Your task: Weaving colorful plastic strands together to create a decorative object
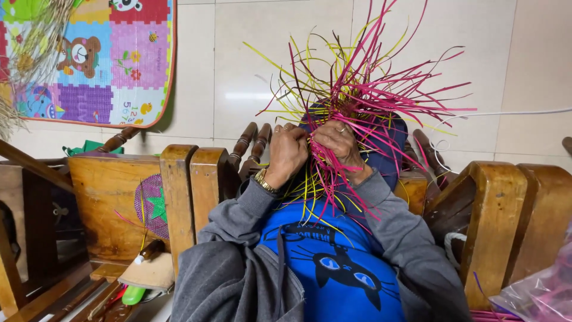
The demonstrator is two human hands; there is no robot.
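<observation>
Head view, looking down over the lap. The core of the woven bundle (351,128) is hidden behind both hands; only loose pink and yellow strips are seen fanning out above and hanging below. What shape is being formed cannot be told.

Left hand (287,152): closed on the strips at the left edge of the bundle, knuckles up, fingertips buried in the strands. A gold watch (264,180) is worn on that wrist. Right hand (341,143): closed on the strips just beside the left, a ring seen on one finger; thumb is hidden. Hands are nearly touching. The bundle is held up over the lap, in front of a blue shirt (333,262) with a cat print, partly covered by grey sleeves (238,214).

Wooden chair arms (185,185) are seen at both sides, cut off by the frame on the right. A foam play mat (101,59) leans against the tiled wall at top left, its upper part cut off. A clear plastic bag (539,292) at bottom right is cropped; pink strips are made out inside it. At bottom left a green-handled tool (134,294) and a small board lie on a low shelf, half hidden and hard to identify. A white cord (512,112) runs off the right edge.
</observation>
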